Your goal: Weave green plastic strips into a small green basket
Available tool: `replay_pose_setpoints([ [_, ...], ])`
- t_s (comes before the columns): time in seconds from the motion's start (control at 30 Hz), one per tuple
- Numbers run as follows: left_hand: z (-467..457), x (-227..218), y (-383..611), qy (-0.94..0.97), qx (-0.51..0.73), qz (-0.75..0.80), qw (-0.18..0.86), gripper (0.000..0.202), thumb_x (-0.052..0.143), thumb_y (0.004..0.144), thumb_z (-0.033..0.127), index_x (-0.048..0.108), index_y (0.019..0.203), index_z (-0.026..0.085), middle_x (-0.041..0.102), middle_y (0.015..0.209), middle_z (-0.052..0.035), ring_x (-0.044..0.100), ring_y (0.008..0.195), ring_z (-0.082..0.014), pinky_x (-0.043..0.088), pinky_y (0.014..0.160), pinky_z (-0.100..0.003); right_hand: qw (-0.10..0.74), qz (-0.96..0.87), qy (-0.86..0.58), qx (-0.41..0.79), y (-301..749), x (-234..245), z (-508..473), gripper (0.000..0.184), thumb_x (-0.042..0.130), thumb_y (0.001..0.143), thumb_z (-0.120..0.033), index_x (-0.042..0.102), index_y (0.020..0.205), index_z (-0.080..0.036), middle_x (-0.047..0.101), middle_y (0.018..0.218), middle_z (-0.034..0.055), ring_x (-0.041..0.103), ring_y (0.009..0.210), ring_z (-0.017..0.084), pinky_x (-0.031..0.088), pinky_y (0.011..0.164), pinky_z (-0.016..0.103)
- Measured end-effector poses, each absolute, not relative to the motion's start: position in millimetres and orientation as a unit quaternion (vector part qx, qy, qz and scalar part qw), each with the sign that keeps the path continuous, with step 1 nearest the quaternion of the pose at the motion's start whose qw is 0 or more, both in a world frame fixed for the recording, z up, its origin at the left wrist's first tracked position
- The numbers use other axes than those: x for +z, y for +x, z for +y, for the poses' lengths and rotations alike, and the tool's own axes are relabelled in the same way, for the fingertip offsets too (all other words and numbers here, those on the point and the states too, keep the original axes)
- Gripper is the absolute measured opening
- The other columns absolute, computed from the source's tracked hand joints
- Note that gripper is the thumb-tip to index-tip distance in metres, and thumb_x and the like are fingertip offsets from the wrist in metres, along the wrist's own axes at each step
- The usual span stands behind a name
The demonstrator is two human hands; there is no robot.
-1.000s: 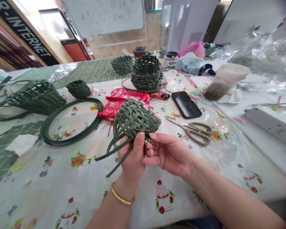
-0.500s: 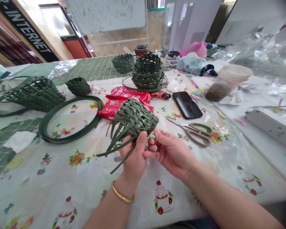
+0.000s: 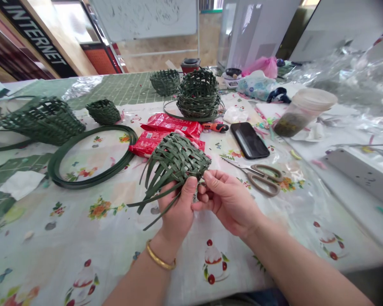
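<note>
A small dark-green woven basket (image 3: 180, 155) is held up over the table, tilted, with loose strip ends hanging toward the left and toward me. My left hand (image 3: 178, 208) grips its near rim, thumb on top and the other fingers mostly hidden beneath. At the rim's right corner my right hand (image 3: 225, 197) is closed in a pinch, thumb against forefinger, on what looks like a thin green strip. Its other fingers curl below, close to my left thumb. Red packets (image 3: 166, 131) lie just behind the basket.
Scissors (image 3: 261, 178) and a phone (image 3: 249, 140) lie to the right, beyond them a plastic tub (image 3: 303, 112) and a power strip (image 3: 364, 172). On the left are a coil of green strip (image 3: 59, 170) and a larger woven basket (image 3: 47, 121). Stacked baskets (image 3: 198, 95) stand behind.
Both hands and the basket keep almost the same pose. The view has shifted slightly, and my right fingertips have moved very little at the rim.
</note>
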State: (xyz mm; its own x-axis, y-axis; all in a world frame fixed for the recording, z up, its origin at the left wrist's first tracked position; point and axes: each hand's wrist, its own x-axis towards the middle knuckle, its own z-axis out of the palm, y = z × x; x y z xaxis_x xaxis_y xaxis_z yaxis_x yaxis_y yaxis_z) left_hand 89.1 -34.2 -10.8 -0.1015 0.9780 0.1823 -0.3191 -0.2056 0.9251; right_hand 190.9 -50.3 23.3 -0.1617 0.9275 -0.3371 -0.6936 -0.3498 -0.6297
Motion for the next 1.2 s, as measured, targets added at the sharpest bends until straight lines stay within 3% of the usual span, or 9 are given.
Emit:
replay_pose_setpoints([
  [0.23, -32.5, -13.4, 90.0, 0.447, 0.650, 0.370, 0.491, 0.013, 0.065, 0.077, 0.029, 0.064, 0.071, 0.018, 0.063, 0.060, 0.0036, 0.058, 0.053, -0.0073, 0.052, 0.054, -0.018, 0.554, -0.184, -0.355, 0.730, 189.1, 19.2, -49.5, 0.023, 0.069, 0.073, -0.026, 0.049, 0.071, -0.016, 0.059, 0.054, -0.0028, 0.056, 0.046, 0.009, 0.057, 0.049, 0.026],
  [0.4, -27.2, -15.8, 96.6, 0.384, 0.684, 0.390, 0.482, 0.013, 0.068, 0.074, 0.030, 0.064, 0.077, 0.019, 0.065, 0.070, 0.0034, 0.059, 0.059, -0.0070, 0.052, 0.057, -0.018, 0.595, -0.191, -0.381, 0.682, 185.8, 15.2, -47.5, 0.026, 0.074, 0.067, -0.031, 0.055, 0.069, -0.014, 0.061, 0.055, -0.0021, 0.052, 0.045, 0.006, 0.057, 0.049, 0.025],
  [0.53, -27.2, -12.5, 99.5, 0.365, 0.686, 0.373, 0.507, 0.018, 0.069, 0.073, 0.034, 0.061, 0.078, 0.018, 0.064, 0.068, 0.0035, 0.058, 0.053, -0.0069, 0.050, 0.051, -0.018, 0.602, -0.200, -0.382, 0.672, 184.2, 16.1, -48.5, 0.025, 0.076, 0.064, -0.033, 0.059, 0.067, -0.015, 0.061, 0.056, -0.0022, 0.051, 0.046, 0.007, 0.055, 0.050, 0.025],
  [0.73, -30.9, -7.5, 95.8, 0.345, 0.675, 0.359, 0.544, 0.029, 0.064, 0.076, 0.039, 0.050, 0.065, 0.017, 0.047, 0.042, 0.0072, 0.043, 0.032, -0.0063, 0.036, 0.032, -0.016, 0.589, -0.251, -0.366, 0.675, 182.1, 20.0, -52.6, 0.017, 0.073, 0.069, -0.029, 0.063, 0.069, -0.016, 0.056, 0.053, -0.0045, 0.047, 0.048, 0.005, 0.039, 0.046, 0.016],
  [0.9, -28.5, -8.3, 95.8, 0.322, 0.680, 0.366, 0.548, 0.030, 0.067, 0.074, 0.038, 0.049, 0.065, 0.016, 0.046, 0.042, 0.0066, 0.042, 0.034, -0.0064, 0.031, 0.031, -0.016, 0.584, -0.255, -0.373, 0.675, 180.4, 17.7, -51.5, 0.017, 0.069, 0.072, -0.028, 0.060, 0.067, -0.015, 0.052, 0.052, -0.0054, 0.040, 0.047, 0.004, 0.030, 0.045, 0.016],
  [1.07, -25.7, -8.1, 96.1, 0.333, 0.695, 0.362, 0.524, 0.027, 0.069, 0.072, 0.036, 0.052, 0.068, 0.016, 0.047, 0.049, 0.0069, 0.041, 0.038, -0.0038, 0.032, 0.034, -0.015, 0.584, -0.355, -0.451, 0.574, 183.4, 16.2, -50.4, 0.017, 0.066, 0.076, -0.033, 0.058, 0.080, -0.018, 0.058, 0.064, -0.0031, 0.049, 0.055, 0.008, 0.038, 0.052, 0.021],
  [1.2, -26.0, -9.9, 94.2, 0.353, 0.696, 0.367, 0.506, 0.025, 0.069, 0.073, 0.035, 0.052, 0.068, 0.017, 0.045, 0.051, 0.0075, 0.039, 0.039, -0.0025, 0.032, 0.036, -0.014, 0.494, -0.535, -0.527, 0.438, 190.4, 18.9, -51.5, 0.014, 0.055, 0.084, -0.033, 0.055, 0.078, -0.020, 0.059, 0.069, -0.0007, 0.052, 0.063, 0.012, 0.039, 0.059, 0.026],
])
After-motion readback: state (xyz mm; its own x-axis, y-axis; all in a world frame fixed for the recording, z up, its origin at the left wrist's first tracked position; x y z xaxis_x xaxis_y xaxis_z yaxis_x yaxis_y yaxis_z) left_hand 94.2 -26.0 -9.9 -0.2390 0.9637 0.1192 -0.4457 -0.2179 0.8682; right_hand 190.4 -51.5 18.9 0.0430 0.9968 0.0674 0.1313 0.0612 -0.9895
